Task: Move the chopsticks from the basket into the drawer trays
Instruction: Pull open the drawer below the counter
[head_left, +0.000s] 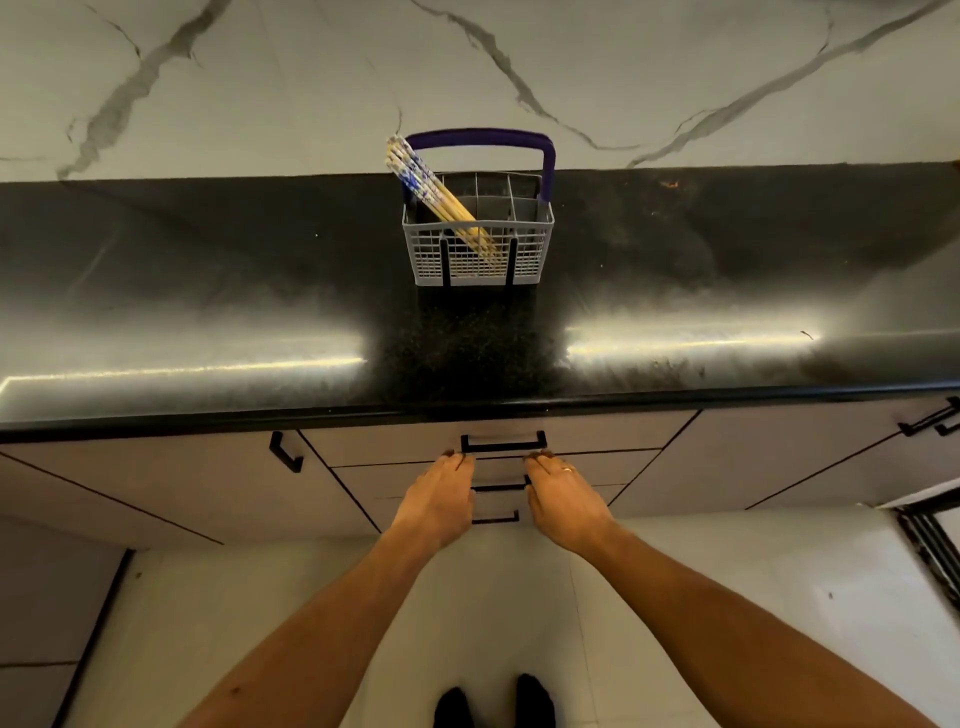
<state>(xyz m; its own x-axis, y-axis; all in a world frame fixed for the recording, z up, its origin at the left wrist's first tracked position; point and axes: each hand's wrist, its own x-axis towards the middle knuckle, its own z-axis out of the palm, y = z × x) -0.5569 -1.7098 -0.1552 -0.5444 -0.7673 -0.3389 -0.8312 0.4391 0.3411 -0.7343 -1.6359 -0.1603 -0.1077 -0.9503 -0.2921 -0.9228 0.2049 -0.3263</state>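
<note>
A grey cutlery basket (537, 244) with a purple handle stands on the black counter. Several bamboo chopsticks (431, 189) with blue-and-white tops lean to the left inside it. Below the counter edge the top drawer (395, 441) is closed, its black handle (503, 443) in the middle. My left hand (439, 501) and my right hand (563, 501) reach side by side toward the drawer fronts, fingers straight. Their fingertips are just below the ends of the top handle. Both hands hold nothing.
The black counter (208, 291) runs the full width, backed by a white marble wall. Two more drawer handles (498, 487) sit below between my hands. Cabinet doors with black handles (285, 452) flank the drawers. My feet stand on a pale tiled floor.
</note>
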